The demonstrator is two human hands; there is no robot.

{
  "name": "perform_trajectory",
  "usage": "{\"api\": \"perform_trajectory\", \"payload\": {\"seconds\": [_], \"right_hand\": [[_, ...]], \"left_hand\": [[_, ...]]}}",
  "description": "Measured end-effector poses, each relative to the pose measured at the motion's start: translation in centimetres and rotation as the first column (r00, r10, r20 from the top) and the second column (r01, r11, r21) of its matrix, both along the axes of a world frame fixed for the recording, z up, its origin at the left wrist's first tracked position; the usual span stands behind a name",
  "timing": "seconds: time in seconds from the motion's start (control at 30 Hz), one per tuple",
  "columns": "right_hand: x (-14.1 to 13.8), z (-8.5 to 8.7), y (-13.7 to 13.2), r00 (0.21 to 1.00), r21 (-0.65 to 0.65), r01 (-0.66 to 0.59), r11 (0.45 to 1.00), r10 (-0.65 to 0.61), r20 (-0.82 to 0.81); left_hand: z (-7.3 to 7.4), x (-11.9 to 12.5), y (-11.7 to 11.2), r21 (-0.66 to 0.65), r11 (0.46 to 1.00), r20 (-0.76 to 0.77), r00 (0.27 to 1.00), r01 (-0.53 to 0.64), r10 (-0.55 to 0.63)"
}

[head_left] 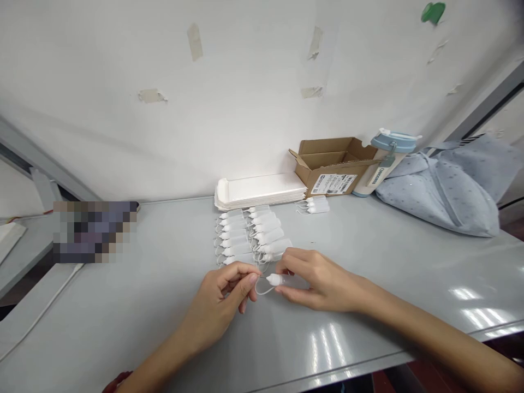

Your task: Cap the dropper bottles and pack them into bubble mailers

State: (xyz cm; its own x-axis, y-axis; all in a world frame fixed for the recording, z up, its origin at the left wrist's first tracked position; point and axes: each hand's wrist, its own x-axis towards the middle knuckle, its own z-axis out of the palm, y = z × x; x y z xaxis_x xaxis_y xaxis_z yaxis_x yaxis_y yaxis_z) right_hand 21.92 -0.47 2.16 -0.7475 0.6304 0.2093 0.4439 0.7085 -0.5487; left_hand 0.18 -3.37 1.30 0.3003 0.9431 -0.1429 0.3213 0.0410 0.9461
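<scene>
My right hand (313, 278) is closed around a small translucent squeeze bottle (293, 281) with a white pointed top, held on its side just above the table. A thin white strap (262, 293) loops from the bottle's neck to the pinched fingertips of my left hand (231, 289). The strap's far end is hidden in those fingers. Between the fingertips and the bottle's top shows a thin dark line, like a needle tip. Just beyond my hands, similar bottles (268, 236) lie in two columns, tops to the left, each with its looped strap.
Behind the bottles lies a stack of flat white boxes (262, 188). An open cardboard box (331, 164) stands beside it, with several more bottles (317, 205) in front. To the right are a blue-lidded tumbler (380, 164) and a light blue cloth bag (446, 191). A blurred-out object (96, 232) sits left.
</scene>
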Motion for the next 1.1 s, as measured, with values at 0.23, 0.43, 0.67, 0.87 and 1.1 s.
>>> {"api": "perform_trajectory", "payload": {"seconds": [0.23,0.43,0.67,0.87,1.1], "right_hand": [[-0.1,-0.08,-0.05,1.0,0.002,-0.001,1.0,0.001,-0.01],[-0.05,-0.18,-0.05,1.0,0.023,-0.019,1.0,0.019,-0.011],[-0.31,-0.17,-0.34,1.0,0.069,-0.03,0.997,0.03,-0.001],[-0.38,0.18,-0.47,0.995,0.156,-0.068,0.985,0.056,0.08],[-0.49,0.08,-0.64,0.99,0.24,-0.094,0.966,0.064,0.128]], "left_hand": [[0.19,-0.03,-0.13,0.008,1.0,-0.001,1.0,0.019,-0.019],[-0.03,-0.11,-0.14,0.029,0.999,-0.006,1.0,0.027,-0.027],[0.07,0.01,-0.12,0.033,0.999,-0.03,0.999,0.037,-0.036],[0.07,0.12,-0.17,0.012,0.998,-0.048,0.997,0.058,-0.058],[-0.51,0.15,-0.16,-0.013,0.996,-0.051,0.995,0.083,-0.083]]}}
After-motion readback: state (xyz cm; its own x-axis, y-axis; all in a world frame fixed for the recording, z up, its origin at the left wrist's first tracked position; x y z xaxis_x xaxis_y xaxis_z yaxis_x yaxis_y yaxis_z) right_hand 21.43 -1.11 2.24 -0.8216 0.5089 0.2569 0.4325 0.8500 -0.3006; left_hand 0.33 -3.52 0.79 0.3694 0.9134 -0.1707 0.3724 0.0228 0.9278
